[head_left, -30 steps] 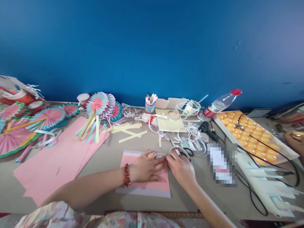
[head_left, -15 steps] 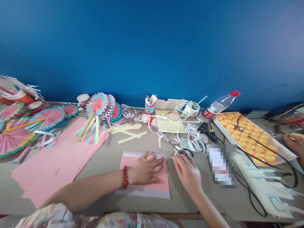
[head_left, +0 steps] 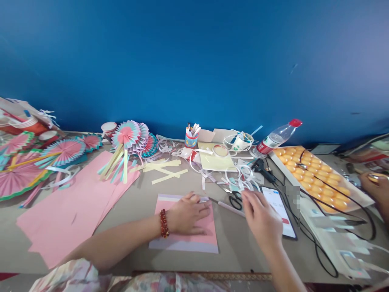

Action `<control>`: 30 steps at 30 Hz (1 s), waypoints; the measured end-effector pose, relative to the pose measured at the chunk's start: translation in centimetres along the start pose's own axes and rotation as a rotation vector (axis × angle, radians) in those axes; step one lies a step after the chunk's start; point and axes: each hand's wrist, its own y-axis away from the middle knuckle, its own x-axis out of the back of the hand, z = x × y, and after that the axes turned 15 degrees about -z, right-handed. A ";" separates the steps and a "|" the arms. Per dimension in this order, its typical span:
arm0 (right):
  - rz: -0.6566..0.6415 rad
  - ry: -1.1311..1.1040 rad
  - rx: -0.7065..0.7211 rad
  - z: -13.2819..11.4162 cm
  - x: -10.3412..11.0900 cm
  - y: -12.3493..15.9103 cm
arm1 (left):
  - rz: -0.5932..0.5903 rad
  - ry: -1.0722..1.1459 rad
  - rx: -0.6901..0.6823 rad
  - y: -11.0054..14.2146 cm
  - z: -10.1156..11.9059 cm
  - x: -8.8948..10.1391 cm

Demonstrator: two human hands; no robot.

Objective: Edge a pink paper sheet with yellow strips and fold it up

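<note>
My left hand (head_left: 190,215) lies flat on a pink sheet of paper with lilac edges (head_left: 182,245), fingers spread and pressing it to the table. A white strip (head_left: 164,198) runs along the sheet's far edge. From near the left fingertips, a narrow pale strip of tape (head_left: 229,208) stretches right to my right hand (head_left: 263,217). The right fingers are closed at its end, and whatever else they hold is hidden. Black-handled scissors (head_left: 235,200) lie just beyond, beside the right fingers. A phone (head_left: 281,213) is partly behind the right hand.
Pink sheets (head_left: 69,207) and folded paper fans (head_left: 126,136) occupy the left. Yellow paper strips (head_left: 170,176), curled white strips (head_left: 243,176) and a pen cup (head_left: 191,140) lie beyond. To the right are a bottle (head_left: 275,140), glue gun (head_left: 263,170), orange tray (head_left: 316,176), power strip (head_left: 334,239) and another person's hand (head_left: 375,188).
My right hand has moved right, away from the paper, and the pale strip now spans the gap. The scissor handles and the phone are more exposed. My left hand stays on the sheet.
</note>
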 end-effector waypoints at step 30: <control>-0.262 -0.730 0.160 -5.8 0.9 -2.1 | 0.428 0.661 0.251 4.6 -0.4 4.0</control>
